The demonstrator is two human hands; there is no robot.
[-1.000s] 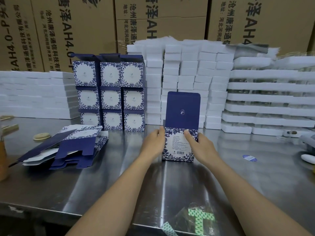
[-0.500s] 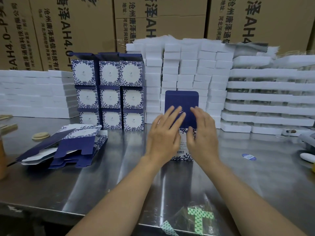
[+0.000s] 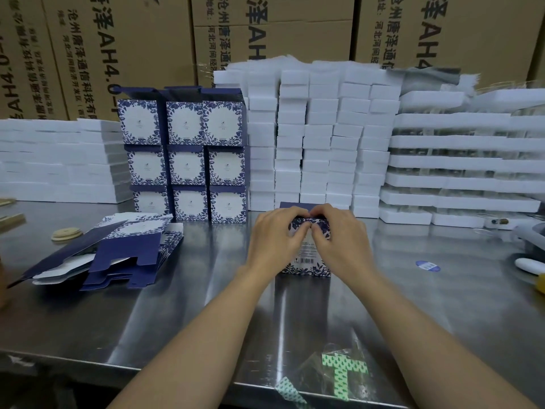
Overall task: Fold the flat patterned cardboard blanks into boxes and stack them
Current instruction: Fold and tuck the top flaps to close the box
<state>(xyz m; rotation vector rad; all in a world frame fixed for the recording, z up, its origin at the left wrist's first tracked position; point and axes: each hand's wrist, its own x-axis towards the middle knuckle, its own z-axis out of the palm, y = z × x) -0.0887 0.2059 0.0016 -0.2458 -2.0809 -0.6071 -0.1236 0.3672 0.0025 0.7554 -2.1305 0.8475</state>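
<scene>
A blue-and-white patterned box [image 3: 306, 258] stands upright on the steel table [image 3: 206, 305], its navy lid flap folded down over the top. My left hand [image 3: 277, 240] and my right hand [image 3: 339, 240] both grip its upper edge with curled fingers, thumbs meeting at the top front. A loose pile of flat navy and patterned blanks [image 3: 118, 252] lies to the left. Behind it stands a stack of finished patterned boxes [image 3: 188, 160], three wide and three high.
Stacks of white foam blocks [image 3: 318, 137] and white trays [image 3: 460, 163] line the back, with brown cartons [image 3: 126, 42] behind them. A round wooden disc [image 3: 66, 234] lies at far left, a blue sticker [image 3: 427, 265] at right, green patterned tape [image 3: 339, 373] near the front edge.
The tall navy lid flap, upright a second ago, has been pushed down over the box top. Both hands moved from the box's sides up to its top edge.
</scene>
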